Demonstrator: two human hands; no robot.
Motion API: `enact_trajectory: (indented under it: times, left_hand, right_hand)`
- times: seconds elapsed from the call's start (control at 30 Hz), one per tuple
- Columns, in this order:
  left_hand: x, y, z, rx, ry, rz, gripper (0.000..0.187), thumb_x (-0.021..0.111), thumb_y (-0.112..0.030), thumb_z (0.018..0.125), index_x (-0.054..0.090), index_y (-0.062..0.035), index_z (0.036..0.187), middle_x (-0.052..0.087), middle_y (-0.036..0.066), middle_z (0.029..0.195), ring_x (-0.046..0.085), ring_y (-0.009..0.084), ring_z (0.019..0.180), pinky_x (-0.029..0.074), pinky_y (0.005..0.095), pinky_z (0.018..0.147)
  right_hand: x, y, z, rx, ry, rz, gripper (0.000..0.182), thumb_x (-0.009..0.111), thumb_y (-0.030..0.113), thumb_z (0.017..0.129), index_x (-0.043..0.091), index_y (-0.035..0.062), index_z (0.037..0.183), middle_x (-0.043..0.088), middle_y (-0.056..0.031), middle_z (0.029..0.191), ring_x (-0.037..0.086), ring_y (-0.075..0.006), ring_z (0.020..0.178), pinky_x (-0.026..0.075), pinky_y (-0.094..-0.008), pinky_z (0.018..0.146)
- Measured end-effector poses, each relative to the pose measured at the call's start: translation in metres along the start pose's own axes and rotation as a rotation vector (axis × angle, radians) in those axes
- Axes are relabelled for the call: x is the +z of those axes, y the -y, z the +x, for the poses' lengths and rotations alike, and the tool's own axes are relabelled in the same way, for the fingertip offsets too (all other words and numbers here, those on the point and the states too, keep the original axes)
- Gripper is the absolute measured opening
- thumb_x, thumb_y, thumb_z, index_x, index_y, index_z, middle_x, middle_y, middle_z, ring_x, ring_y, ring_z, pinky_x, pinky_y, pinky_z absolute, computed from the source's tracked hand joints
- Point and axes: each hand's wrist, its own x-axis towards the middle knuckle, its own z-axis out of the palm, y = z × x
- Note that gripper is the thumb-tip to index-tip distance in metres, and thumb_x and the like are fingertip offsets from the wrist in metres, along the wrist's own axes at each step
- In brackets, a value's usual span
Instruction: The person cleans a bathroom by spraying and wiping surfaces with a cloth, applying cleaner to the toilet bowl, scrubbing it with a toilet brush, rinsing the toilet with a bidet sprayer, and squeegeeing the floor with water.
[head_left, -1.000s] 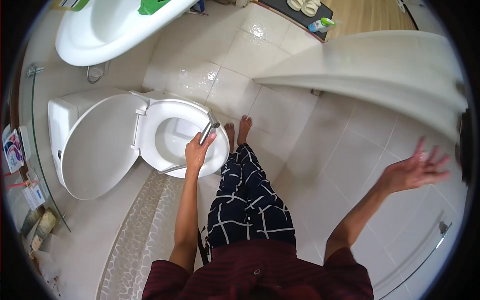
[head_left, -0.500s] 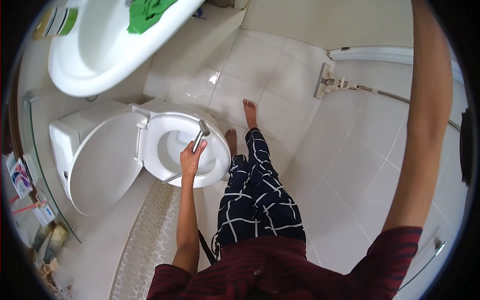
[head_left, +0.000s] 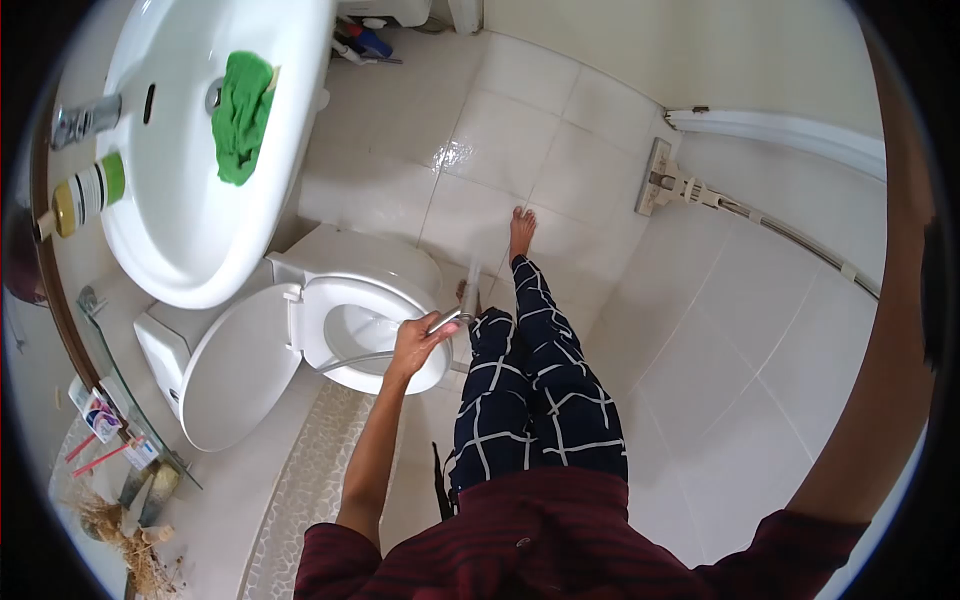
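My left hand [head_left: 413, 347] is closed around a metal bidet sprayer [head_left: 445, 320], above the front right part of the toilet bowl rim. Water sprays from its head past the rim, toward the floor near my rear foot. A grey hose [head_left: 350, 360] runs from the sprayer down to the left across the seat. The toilet [head_left: 375, 262] has its seat down and its lid [head_left: 238, 370] raised. My right arm reaches up along the right edge; its hand is out of view.
A green cloth [head_left: 240, 120] lies in the white sink [head_left: 185, 225], beside a bottle [head_left: 90, 195] and a faucet [head_left: 88, 121]. A mop [head_left: 655, 178] leans at the right wall. The tiled floor [head_left: 400, 190] has a wet patch. A glass shelf [head_left: 130, 400] holds small items.
The sprayer in my left hand has turned and moved right and down, and water now streams from it. The view has shifted, showing more of the sink.
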Motion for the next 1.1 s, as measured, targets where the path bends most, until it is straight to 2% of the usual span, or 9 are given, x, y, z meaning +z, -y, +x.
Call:
enact_trajectory:
  times: [0.1,0.2,0.4,0.57,0.7,0.73,0.8,0.97,1.1]
  left_hand:
    - [0.007,-0.024,0.021,-0.012,-0.074,0.179,0.042,0.06,-0.046,0.076,0.06,-0.0046,0.076,0.039,0.012,0.046,0.038,0.0221,0.043,0.033,0.0332,0.045]
    - [0.005,-0.035,0.038,0.014,-0.243,0.178,0.042,0.06,-0.047,0.075,0.06,-0.0056,0.075,0.042,0.014,0.046,0.037,0.0267,0.042,0.033,0.0334,0.043]
    - [-0.035,-0.042,0.08,0.165,-0.395,0.265,0.041,0.061,-0.047,0.075,0.057,-0.0059,0.07,0.045,0.008,0.046,0.039,0.0229,0.04,0.034,0.032,0.042]
    - [-0.055,-0.032,0.101,0.138,-0.352,0.352,0.039,0.063,-0.045,0.074,0.057,-0.0062,0.071,0.049,0.006,0.048,0.043,0.0184,0.041,0.036,0.0295,0.043]
    - [-0.058,-0.029,0.104,0.207,-0.388,0.372,0.037,0.064,-0.043,0.073,0.057,-0.007,0.072,0.053,0.006,0.051,0.048,0.0195,0.044,0.038,0.0289,0.045]
    - [-0.061,-0.024,0.107,0.237,-0.403,0.409,0.037,0.064,-0.043,0.073,0.057,-0.0071,0.072,0.053,0.006,0.052,0.049,0.0194,0.044,0.039,0.029,0.045]
    - [-0.06,-0.027,0.107,0.222,-0.406,0.4,0.038,0.064,-0.045,0.073,0.057,-0.0073,0.073,0.053,0.006,0.051,0.049,0.0209,0.044,0.038,0.03,0.045]
    - [-0.069,-0.015,0.111,0.136,-0.478,0.386,0.043,0.062,-0.047,0.074,0.051,-0.0056,0.069,0.048,0.008,0.049,0.044,0.0231,0.043,0.036,0.0308,0.043]
    - [-0.073,-0.022,0.112,0.158,-0.482,0.348,0.043,0.061,-0.047,0.075,0.05,-0.0056,0.069,0.046,0.008,0.048,0.042,0.0228,0.042,0.036,0.0304,0.043]
  right_hand:
    - [-0.016,0.006,0.016,0.133,0.179,0.245,0.047,0.044,0.033,0.087,0.04,0.0058,0.125,0.044,-0.0227,0.119,0.04,-0.0347,0.114,0.03,-0.0403,0.098]
    - [-0.12,0.041,0.078,0.118,0.219,0.583,0.046,0.046,0.031,0.086,0.04,0.0059,0.124,0.044,-0.0221,0.12,0.04,-0.0344,0.115,0.03,-0.0401,0.098]
    - [-0.418,0.151,0.275,-0.24,0.012,0.99,0.046,0.05,0.027,0.084,0.041,0.006,0.123,0.043,-0.021,0.121,0.039,-0.0338,0.116,0.03,-0.0397,0.098]
    - [-0.496,0.201,0.322,-0.463,-0.02,1.011,0.046,0.053,0.024,0.083,0.042,0.0061,0.123,0.043,-0.02,0.123,0.038,-0.0334,0.117,0.031,-0.0393,0.098]
    - [-0.419,0.155,0.232,-0.375,0.276,0.733,0.046,0.056,0.022,0.081,0.043,0.0062,0.122,0.043,-0.0192,0.124,0.037,-0.033,0.118,0.031,-0.0391,0.098]
    - [-0.396,0.131,0.181,-0.479,0.211,0.537,0.044,0.055,0.022,0.079,0.044,0.0049,0.119,0.046,-0.0211,0.116,0.046,-0.0366,0.106,0.04,-0.0406,0.087]
    - [-0.369,0.082,0.087,-0.317,0.521,0.442,0.036,0.053,0.021,0.08,0.049,0.0065,0.113,0.046,-0.0164,0.115,0.046,-0.0348,0.105,0.041,-0.0425,0.085]
    - [-0.422,0.039,-0.052,-0.115,1.096,-0.109,0.035,0.063,0.023,0.071,0.052,0.0027,0.097,0.049,-0.0158,0.107,0.051,-0.034,0.095,0.048,-0.0415,0.071]
    - [-0.424,0.03,-0.076,-0.324,1.03,0.005,0.025,0.065,0.015,0.065,0.056,0.0027,0.085,0.057,-0.0162,0.088,0.057,-0.0321,0.084,0.049,-0.0404,0.067]
